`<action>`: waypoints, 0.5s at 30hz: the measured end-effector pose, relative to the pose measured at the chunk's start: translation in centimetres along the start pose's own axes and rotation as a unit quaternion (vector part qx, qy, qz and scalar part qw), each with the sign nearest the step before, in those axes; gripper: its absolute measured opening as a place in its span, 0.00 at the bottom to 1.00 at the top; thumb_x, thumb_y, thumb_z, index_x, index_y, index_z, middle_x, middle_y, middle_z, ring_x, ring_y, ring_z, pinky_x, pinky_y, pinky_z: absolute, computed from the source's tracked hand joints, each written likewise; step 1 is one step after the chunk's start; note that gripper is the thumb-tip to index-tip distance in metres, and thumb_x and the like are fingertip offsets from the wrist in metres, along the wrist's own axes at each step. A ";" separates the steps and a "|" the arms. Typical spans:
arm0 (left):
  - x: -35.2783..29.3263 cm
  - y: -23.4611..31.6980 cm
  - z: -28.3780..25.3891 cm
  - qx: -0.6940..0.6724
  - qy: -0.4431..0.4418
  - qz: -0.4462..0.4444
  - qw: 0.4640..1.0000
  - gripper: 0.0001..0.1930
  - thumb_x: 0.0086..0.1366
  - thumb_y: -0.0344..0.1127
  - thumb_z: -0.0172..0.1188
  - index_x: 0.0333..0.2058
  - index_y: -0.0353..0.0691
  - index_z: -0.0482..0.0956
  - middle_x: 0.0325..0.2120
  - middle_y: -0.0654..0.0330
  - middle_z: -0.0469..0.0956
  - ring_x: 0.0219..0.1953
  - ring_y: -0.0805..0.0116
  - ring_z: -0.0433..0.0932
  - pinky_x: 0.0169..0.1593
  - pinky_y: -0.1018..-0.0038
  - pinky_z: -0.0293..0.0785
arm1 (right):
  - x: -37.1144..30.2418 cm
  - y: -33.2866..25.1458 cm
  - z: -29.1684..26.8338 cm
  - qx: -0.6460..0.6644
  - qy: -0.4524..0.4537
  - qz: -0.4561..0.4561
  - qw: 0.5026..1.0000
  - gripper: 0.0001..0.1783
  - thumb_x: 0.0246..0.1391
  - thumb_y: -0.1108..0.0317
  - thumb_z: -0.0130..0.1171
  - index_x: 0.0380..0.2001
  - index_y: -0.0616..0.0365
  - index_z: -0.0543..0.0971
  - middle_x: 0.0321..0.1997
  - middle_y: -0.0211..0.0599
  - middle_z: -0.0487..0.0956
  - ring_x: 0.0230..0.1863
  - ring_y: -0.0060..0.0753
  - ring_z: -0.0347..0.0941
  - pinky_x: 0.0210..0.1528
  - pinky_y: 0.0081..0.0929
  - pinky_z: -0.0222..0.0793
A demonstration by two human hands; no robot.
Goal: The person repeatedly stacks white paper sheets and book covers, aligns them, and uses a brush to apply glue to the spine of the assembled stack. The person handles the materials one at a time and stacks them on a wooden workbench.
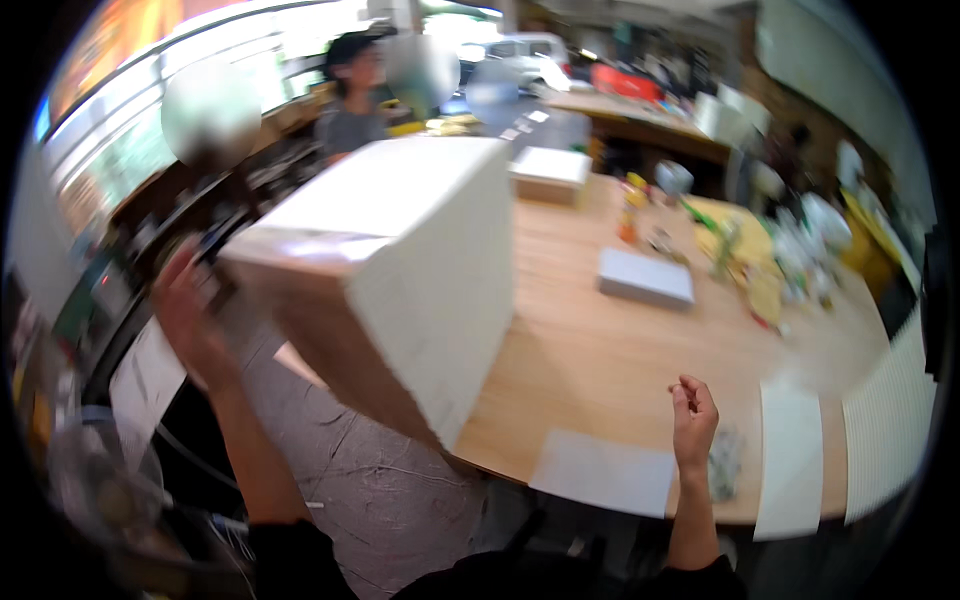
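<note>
A large white box (440, 290) with a brown side stands at the left part of the wooden table (570, 355), its near lower corner at the table's edge. Just left of the box my left hand (195, 330) is raised, blurred by motion, with fingers stretched out; it looks apart from the box. Over the table on the right, my right hand (693, 425) has its fingers curled in toward the thumb; anything inside them is hidden. A white paper sheet (603, 472) lies at the near edge, left of this hand, and a small clear plastic bag (725, 463) lies right of it.
A flat grey-white box (645, 277), an orange bottle (629, 215) and plastic bags (815, 230) lie farther back. White strips (788, 455) hang over the near right edge. Beyond the large box is a person in a dark cap (352, 95). Grey sheeting (350, 490) covers the floor.
</note>
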State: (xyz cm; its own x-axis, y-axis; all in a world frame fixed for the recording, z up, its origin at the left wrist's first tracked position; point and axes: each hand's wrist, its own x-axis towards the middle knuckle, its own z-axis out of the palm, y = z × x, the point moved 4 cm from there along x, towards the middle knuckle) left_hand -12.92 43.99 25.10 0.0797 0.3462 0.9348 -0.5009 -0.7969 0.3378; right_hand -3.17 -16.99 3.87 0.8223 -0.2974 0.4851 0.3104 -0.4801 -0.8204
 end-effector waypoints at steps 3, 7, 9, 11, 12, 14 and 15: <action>-6.0 8.7 1.7 -0.054 -0.018 0.204 0.977 0.16 0.74 0.39 0.53 0.48 0.30 0.78 0.38 0.50 0.81 0.46 0.58 0.81 0.50 0.61 0.78 | -5.3 5.0 -6.8 -0.266 0.015 -0.039 0.963 0.13 0.59 0.70 0.63 0.45 0.67 0.81 0.47 0.48 0.84 0.49 0.49 0.79 0.55 0.41 0.74; -13.6 21.8 16.8 -0.329 -0.302 0.172 0.878 0.10 0.68 0.29 0.55 0.45 0.32 0.79 0.30 0.54 0.84 0.39 0.59 0.83 0.46 0.64 0.78 | -12.7 7.2 -13.2 -0.346 0.054 0.010 0.937 0.16 0.54 0.71 0.65 0.45 0.66 0.82 0.52 0.51 0.81 0.58 0.57 0.74 0.62 0.46 0.69; -17.6 24.5 23.6 -0.375 -0.388 0.067 0.839 0.13 0.65 0.25 0.60 0.49 0.33 0.79 0.33 0.54 0.85 0.39 0.60 0.84 0.46 0.65 0.79 | -15.0 6.4 -14.9 -0.353 0.083 0.007 0.932 0.15 0.55 0.71 0.65 0.45 0.66 0.81 0.54 0.50 0.81 0.59 0.57 0.74 0.63 0.47 0.68; -21.6 28.6 29.6 -0.391 -0.456 0.001 0.799 0.18 0.62 0.23 0.64 0.52 0.34 0.79 0.35 0.54 0.85 0.40 0.60 0.84 0.47 0.68 0.79 | -16.2 5.3 -15.4 -0.347 0.105 -0.008 0.932 0.15 0.56 0.71 0.64 0.46 0.65 0.81 0.54 0.49 0.80 0.60 0.57 0.74 0.63 0.47 0.69; -24.1 31.1 32.4 -0.407 -0.487 -0.006 0.773 0.20 0.62 0.22 0.65 0.53 0.36 0.79 0.36 0.55 0.85 0.40 0.61 0.85 0.48 0.69 0.79 | -16.8 4.6 -15.3 -0.340 0.119 -0.017 0.933 0.15 0.56 0.72 0.64 0.46 0.65 0.80 0.55 0.49 0.80 0.61 0.56 0.74 0.63 0.47 0.69; -31.0 36.9 36.2 -0.469 -0.545 0.001 0.696 0.21 0.59 0.24 0.67 0.52 0.38 0.80 0.37 0.56 0.85 0.41 0.57 0.85 0.48 0.67 0.80 | -18.0 3.8 -15.2 -0.298 0.135 -0.009 0.945 0.12 0.57 0.71 0.64 0.44 0.63 0.81 0.54 0.48 0.80 0.61 0.55 0.73 0.64 0.46 0.68; -34.9 39.9 36.9 -0.475 -0.572 0.073 0.665 0.22 0.58 0.26 0.69 0.52 0.40 0.80 0.39 0.56 0.84 0.44 0.56 0.83 0.50 0.64 0.79 | -18.6 3.4 -15.2 -0.263 0.147 0.000 0.954 0.11 0.58 0.71 0.64 0.43 0.62 0.81 0.53 0.47 0.81 0.59 0.54 0.75 0.62 0.45 0.71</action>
State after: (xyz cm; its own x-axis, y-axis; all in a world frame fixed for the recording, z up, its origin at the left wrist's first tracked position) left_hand -3.86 -18.17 10.06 0.3013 -0.7363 0.6059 -0.8508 0.0794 0.5195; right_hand -24.63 -25.62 -3.39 0.6286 -0.4784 0.6132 -0.0343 -0.8047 -0.5926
